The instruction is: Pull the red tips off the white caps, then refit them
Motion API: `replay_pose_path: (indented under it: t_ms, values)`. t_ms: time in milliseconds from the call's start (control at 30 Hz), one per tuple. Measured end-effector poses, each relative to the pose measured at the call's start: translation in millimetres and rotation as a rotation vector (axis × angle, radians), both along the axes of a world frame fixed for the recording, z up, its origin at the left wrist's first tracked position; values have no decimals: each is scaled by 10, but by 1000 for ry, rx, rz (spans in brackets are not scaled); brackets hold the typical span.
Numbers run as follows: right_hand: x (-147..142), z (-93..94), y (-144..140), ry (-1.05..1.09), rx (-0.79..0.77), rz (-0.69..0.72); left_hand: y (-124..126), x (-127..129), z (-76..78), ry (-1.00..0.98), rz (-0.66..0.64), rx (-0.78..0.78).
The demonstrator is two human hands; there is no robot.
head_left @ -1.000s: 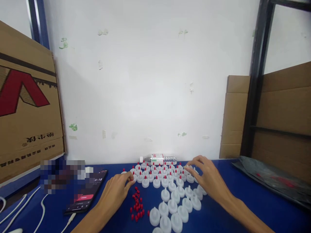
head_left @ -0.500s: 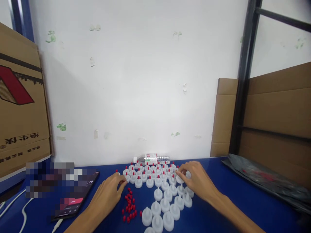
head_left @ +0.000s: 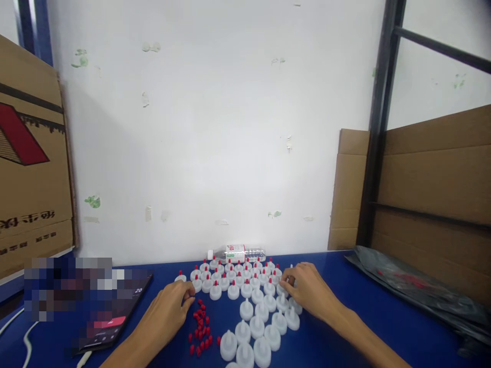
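Head camera view: a smooth, matte blue surface (head_left: 368, 291) meets a scuffed white wall (head_left: 215, 128) along its far edge. Toward that edge stand rows of translucent white plastic nozzle lids with red tips (head_left: 215, 292), each a ribbed-looking round base narrowing to a spout. Nearer the viewer, in a band right of centre running toward the near side, stand bare white plastic nozzle lids (head_left: 262, 352) of the same shape. Both kinds sit base down, spouts pointing up, long axes roughly vertical. Left of the bare lids lies a loose scatter of small, shiny red plastic tips (head_left: 200, 335), turned various ways.

The person's left hand (head_left: 169, 309) is bent, thumb and fingertips close together, between the red scatter and the leftmost lids; whether it holds anything cannot be told. The right hand (head_left: 309, 289) curves over the right side of the rows, fingertips at a white lid; a grip cannot be confirmed.

A clear ribbed plastic bottle (head_left: 236, 253) lies along the far edge, its white cap pointing left. A flat black glass phone (head_left: 132, 301) rests on the left side; a crinkled grey plastic bag (head_left: 406, 281) lies at the right.
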State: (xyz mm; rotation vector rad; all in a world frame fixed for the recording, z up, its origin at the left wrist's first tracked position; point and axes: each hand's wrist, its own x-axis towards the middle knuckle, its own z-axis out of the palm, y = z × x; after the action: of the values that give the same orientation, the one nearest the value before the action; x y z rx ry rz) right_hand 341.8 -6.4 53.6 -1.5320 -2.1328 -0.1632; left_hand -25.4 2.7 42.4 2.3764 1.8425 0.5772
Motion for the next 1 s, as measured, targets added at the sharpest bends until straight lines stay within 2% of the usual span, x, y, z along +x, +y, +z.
replay_pose_path:
  t_ms: [200,600,733,800,900,1000]
  values:
    - [17,13,13,60,32,20,18,14,-14,7,12,-14]
    - [8,-149,41,51,0,213,-140,100,65,57,41,-25]
    - [27,-70,38,64,5,193,-145,104,153,55,56,17]
    - [29,10,11,94,66,161,-172,120,231,29,59,63]
    - [-64,115,-108,159,212,179,-273,193,325,-46,-22,188]
    - [-302,144,-317,173,231,353,-427,331,312,-76,-222,327]
